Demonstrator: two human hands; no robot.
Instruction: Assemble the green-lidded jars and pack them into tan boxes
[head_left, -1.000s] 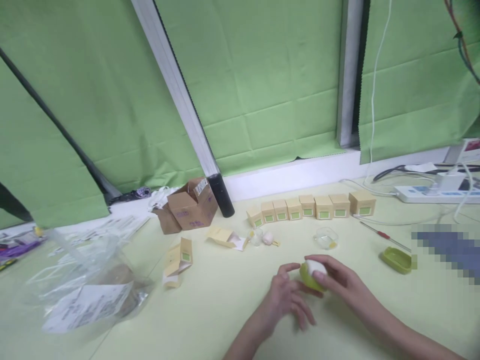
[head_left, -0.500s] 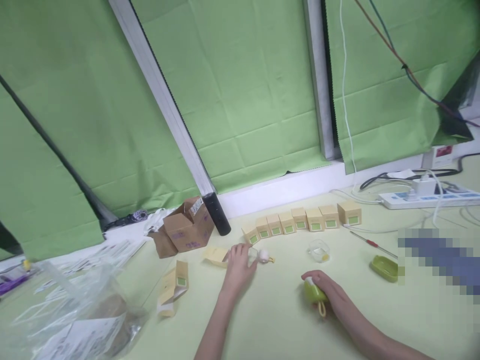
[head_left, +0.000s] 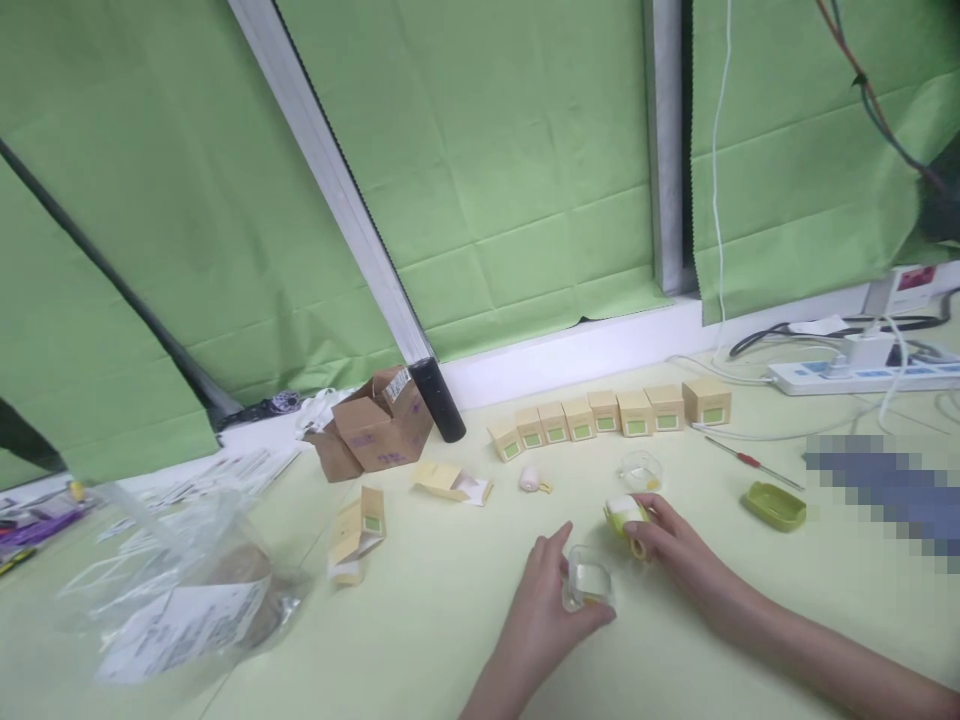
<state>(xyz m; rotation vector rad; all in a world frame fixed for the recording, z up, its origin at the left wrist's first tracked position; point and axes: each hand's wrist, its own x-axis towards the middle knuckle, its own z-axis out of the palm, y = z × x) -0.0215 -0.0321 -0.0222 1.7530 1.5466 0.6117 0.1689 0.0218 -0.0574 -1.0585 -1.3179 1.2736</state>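
Observation:
My left hand [head_left: 551, 600] grips a small clear plastic container [head_left: 589, 578] between thumb and fingers, low in the middle of the view. Just to its right, my right hand [head_left: 667, 535] holds a green and white item [head_left: 624, 515] with a yellow loop hanging from it. The two held things are close but apart. A small pale pink item with a yellow loop [head_left: 531, 479] lies beyond my left hand. Behind my right hand sits another clear container [head_left: 641, 470] with a yellow spot inside.
Small tan boxes [head_left: 602, 412] stand in a row at the back. Opened boxes [head_left: 358, 537], a brown carton [head_left: 384, 425], a black cylinder [head_left: 439, 400] and a plastic bag [head_left: 187, 600] are left. A green tray [head_left: 775, 506], screwdriver [head_left: 754, 463] and power strip [head_left: 810, 378] are right.
My left hand has come right and nearer with the clear container, away from the pink item. The green and white item in my right hand has been raised and turned, showing more white.

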